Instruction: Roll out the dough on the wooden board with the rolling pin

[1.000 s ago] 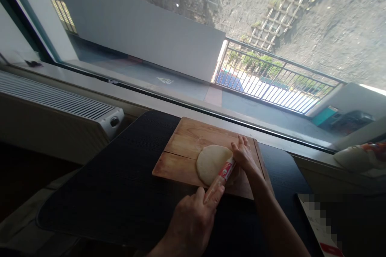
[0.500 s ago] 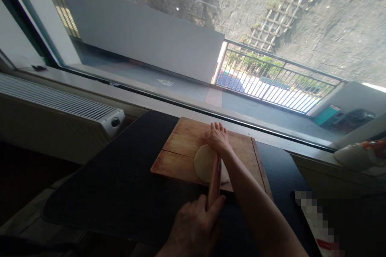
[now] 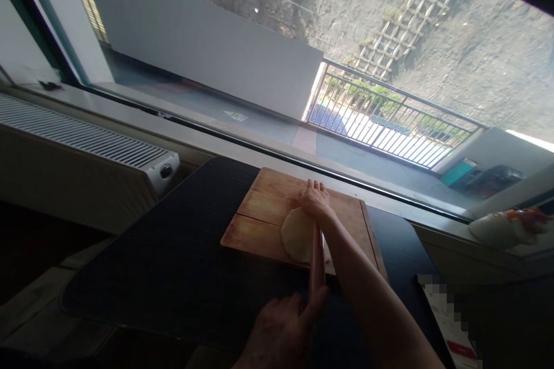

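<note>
A wooden rolling pin (image 3: 317, 268) lies lengthwise over a flattened round of pale dough (image 3: 298, 236). The dough rests on a wooden cutting board (image 3: 259, 199), and my right forearm hides part of its right side. At the near end of the pin, my left hand (image 3: 281, 326) is closed around the handle, its thumb along the right side. Reaching across from the right, my right hand (image 3: 315, 200) bears on the pin's far end with palm down; its fingers extend forward past the dough.
The board sits on a dark table (image 3: 173, 253) with rounded corners. Behind it run a windowsill (image 3: 194, 141) and a large window. A white radiator (image 3: 86, 144) stands at left, a white bag-like object (image 3: 497, 228) at right.
The rolling pin has shifted slightly right across the dough, with both hands still on it. More of the dough's left part shows. The camera view has moved a little.
</note>
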A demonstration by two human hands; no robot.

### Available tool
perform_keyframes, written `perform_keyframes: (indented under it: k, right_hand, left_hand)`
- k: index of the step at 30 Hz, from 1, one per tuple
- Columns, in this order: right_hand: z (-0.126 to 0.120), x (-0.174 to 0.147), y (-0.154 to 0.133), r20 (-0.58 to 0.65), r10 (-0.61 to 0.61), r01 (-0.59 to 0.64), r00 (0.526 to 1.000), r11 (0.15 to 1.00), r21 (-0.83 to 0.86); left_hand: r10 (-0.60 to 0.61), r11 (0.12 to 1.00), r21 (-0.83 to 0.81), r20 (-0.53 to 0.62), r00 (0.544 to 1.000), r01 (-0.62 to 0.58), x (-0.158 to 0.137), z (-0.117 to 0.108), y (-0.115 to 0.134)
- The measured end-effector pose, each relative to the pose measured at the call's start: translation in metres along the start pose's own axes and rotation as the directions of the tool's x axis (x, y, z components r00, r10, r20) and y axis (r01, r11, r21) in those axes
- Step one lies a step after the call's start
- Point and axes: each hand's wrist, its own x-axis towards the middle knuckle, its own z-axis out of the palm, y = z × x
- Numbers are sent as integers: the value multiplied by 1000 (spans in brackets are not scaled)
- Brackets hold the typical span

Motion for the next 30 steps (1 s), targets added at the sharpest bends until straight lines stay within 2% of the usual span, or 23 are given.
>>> perform_keyframes:
  k: [3, 5, 7, 10, 12, 14, 16, 18, 20, 22, 24, 25, 27, 30]
  right_hand:
    - [8, 3, -28, 3, -96, 96, 995, 995, -4]
    - [8, 2, -29, 7, -140, 140, 990, 990, -3]
    - [3, -1, -13, 9, -143, 143, 990, 990, -1]
    - [-10, -6, 28, 8, -60, 60, 998, 998, 6]
    - [-17, -9, 52, 6, 18, -18, 1000, 1000, 14]
    - [-20, -12, 61, -2, 74, -74, 997, 997, 24]
    - [-18, -12, 55, -23, 93, -92, 995, 995, 36]
    - [-14, -9, 38, -45, 80, -78, 996, 996, 50]
    - [-10, -4, 16, -59, 56, -53, 997, 997, 62]
    - [-7, 1, -1, -56, 35, -30, 998, 997, 76]
    - [-7, 1, -9, -43, 12, -8, 999, 996, 89]
    - [-8, 0, -8, -36, 1, 2, 999, 996, 94]
    - [-11, -4, 4, -26, -11, 14, 1000, 995, 100]
    - [-17, -12, 36, -15, 30, -29, 999, 994, 107]
  left_hand:
    - [-55, 998, -20, 3, 998, 55, -1, -4, 1]
    - [-79, 996, -35, 11, 997, 79, 2, -8, 4]
    - [-78, 995, -56, 25, 997, 80, 6, -11, 6]
    - [-54, 990, -133, 10, 998, 55, 10, -11, 8]
    - [-36, 970, -240, -16, 999, 31, 11, -7, 7]
    - [-21, 917, -398, -30, 999, 8, 9, -3, 6]
    - [-46, 817, -576, -12, 999, 31, 8, -1, 3]
    - [-104, 655, -749, 48, 993, 104, 6, 2, 2]
    - [-185, 420, -885, 134, 974, 201, 7, 5, 3]
    - [-248, 154, -949, 232, 941, 275, 11, 9, 9]
    - [-254, -78, -945, 327, 910, 318, 17, 13, 17]
    - [-222, -161, -931, 357, 907, 328, 21, 15, 22]
    - [-143, -252, -910, 371, 917, 329, 28, 18, 31]
    - [-87, -255, -910, 357, 930, 326, 35, 21, 39]
